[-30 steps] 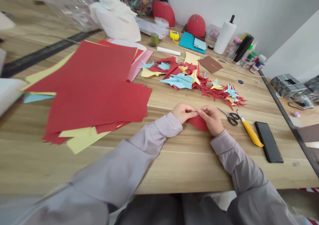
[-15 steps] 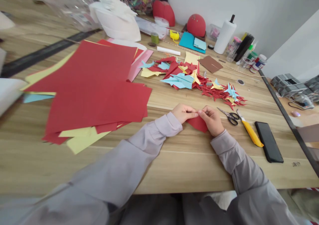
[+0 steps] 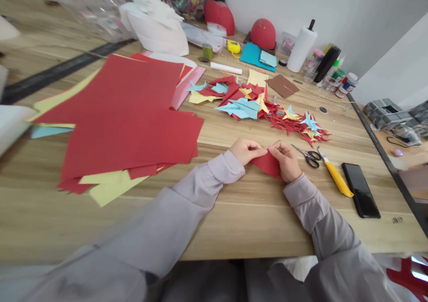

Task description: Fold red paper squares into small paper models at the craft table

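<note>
A small piece of red paper (image 3: 267, 165) is pinched along its far edge between both hands, low over the table. My left hand (image 3: 244, 151) has its thumb and fingers closed on the paper's left side. On the other side, my right hand (image 3: 286, 160) grips it between thumb and forefinger. The fingers partly cover the far edge, so any fold there is hard to make out. Beyond the hands lies a heap of folded paper figures, with a light-blue paper plane (image 3: 240, 109) on it. Black scissors (image 3: 311, 158) rest right of my right hand.
Large red paper sheets (image 3: 123, 114) spread over the table's left side. A yellow utility knife (image 3: 337, 178) and a black phone (image 3: 361, 190) lie at the right. Toward the back are a yellow tape measure (image 3: 233, 47), a white roll (image 3: 302, 47) and several small bottles.
My right hand has shifted very slightly to the right, and its thumb sits a little farther from my left thumb along the red paper's edge. Both hands keep their hold.
</note>
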{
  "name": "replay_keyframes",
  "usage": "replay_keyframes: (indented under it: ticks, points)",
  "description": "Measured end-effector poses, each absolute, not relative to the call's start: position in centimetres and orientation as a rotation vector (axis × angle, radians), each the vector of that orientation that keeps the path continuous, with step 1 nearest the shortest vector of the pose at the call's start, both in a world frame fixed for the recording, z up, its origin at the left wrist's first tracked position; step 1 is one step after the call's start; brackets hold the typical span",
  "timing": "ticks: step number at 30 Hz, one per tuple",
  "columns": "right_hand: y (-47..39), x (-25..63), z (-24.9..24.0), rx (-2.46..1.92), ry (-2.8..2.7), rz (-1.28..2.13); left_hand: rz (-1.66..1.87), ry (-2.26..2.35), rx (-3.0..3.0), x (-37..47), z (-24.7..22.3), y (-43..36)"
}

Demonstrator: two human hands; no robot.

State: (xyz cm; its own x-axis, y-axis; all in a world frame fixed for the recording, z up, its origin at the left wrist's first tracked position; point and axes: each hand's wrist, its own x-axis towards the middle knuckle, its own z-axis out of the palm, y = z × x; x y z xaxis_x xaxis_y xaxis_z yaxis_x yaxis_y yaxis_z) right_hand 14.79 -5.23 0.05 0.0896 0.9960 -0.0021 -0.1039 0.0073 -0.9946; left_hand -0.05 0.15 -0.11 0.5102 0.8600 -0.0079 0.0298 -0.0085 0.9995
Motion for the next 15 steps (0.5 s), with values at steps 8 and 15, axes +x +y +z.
replay_keyframes:
  ticks: [8,15]
  points:
    - [-5.07,14.74,0.00,-1.175,-0.993,1.177,0.935,0.856,1.473,0.02,0.30,-0.13]
    - [-4.95,14.76,0.08,-1.201,-0.937,1.159,0.975,0.901,1.413,0.05,-0.12,0.19]
